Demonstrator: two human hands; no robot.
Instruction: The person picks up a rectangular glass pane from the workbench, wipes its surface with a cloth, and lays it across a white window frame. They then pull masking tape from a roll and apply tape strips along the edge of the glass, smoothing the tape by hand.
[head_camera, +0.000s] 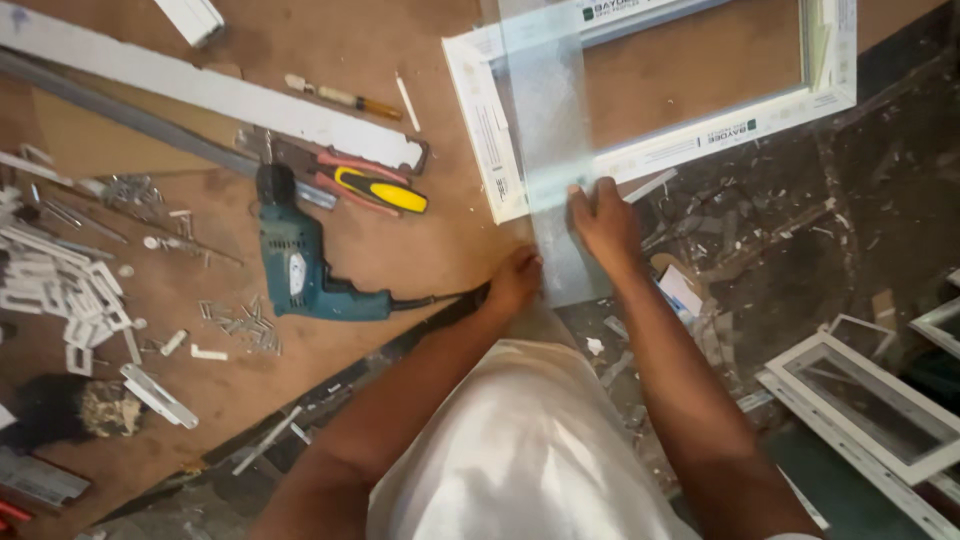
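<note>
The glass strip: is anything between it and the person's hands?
No, nothing visible. Both hands already touch the glass strip: the left hand at its near left edge, the right hand at its right edge. The strip lies across the white window frame.
</note>
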